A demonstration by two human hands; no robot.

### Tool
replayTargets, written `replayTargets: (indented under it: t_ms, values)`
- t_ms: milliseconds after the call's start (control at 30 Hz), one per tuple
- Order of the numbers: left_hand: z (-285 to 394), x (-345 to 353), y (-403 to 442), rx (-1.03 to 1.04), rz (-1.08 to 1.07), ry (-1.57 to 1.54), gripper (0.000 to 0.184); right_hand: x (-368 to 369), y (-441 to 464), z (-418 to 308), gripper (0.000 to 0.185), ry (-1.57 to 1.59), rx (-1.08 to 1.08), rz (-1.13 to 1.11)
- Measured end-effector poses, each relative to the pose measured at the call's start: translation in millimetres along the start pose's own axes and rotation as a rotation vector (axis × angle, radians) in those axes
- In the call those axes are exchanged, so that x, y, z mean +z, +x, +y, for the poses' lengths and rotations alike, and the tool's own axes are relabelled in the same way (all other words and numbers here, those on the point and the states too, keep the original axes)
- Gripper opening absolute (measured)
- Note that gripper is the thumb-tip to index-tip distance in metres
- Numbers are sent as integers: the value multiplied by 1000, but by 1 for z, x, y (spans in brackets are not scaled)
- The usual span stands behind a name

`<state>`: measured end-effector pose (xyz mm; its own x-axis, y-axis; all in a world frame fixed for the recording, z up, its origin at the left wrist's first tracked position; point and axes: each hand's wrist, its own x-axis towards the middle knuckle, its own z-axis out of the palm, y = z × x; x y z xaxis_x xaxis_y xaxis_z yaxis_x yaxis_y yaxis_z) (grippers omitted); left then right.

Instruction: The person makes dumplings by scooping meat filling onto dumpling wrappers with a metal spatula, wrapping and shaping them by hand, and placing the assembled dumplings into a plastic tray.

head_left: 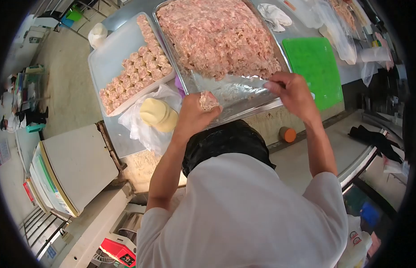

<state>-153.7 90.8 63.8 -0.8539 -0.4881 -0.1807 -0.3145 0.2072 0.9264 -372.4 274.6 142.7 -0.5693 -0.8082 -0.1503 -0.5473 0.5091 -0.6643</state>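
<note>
My left hand [195,115] is closed round a small dumpling [208,101] with meat filling showing at its top, near the lower left corner of a metal tray [226,96]. Minced meat [221,35] fills the far part of that tray. My right hand [292,91] is at the tray's right side, by the edge of the meat; its fingers are bent together, and what they hold, if anything, is too small to make out. Left of the tray, a white plastic tray [100,67] bears rows of filled dumplings [138,69]. A stack of yellow wrappers [159,115] lies on a plastic bag [138,123].
A green board [313,67] lies right of the metal tray, with a white cloth [274,17] beyond it. An orange round object [287,134] sits near the table's front edge. A white bundle [97,35] stands at the far left. A person [29,117] is in the background.
</note>
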Motion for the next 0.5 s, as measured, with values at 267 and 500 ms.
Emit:
replayTargets:
  t_ms: [267,500]
  values:
    - [13,-3,7,25,16,17,24,31,-2,2,14,-174,-211,172]
    - [14,-11,2,43,51,43,21,0,0,-15,15,149,-19,31]
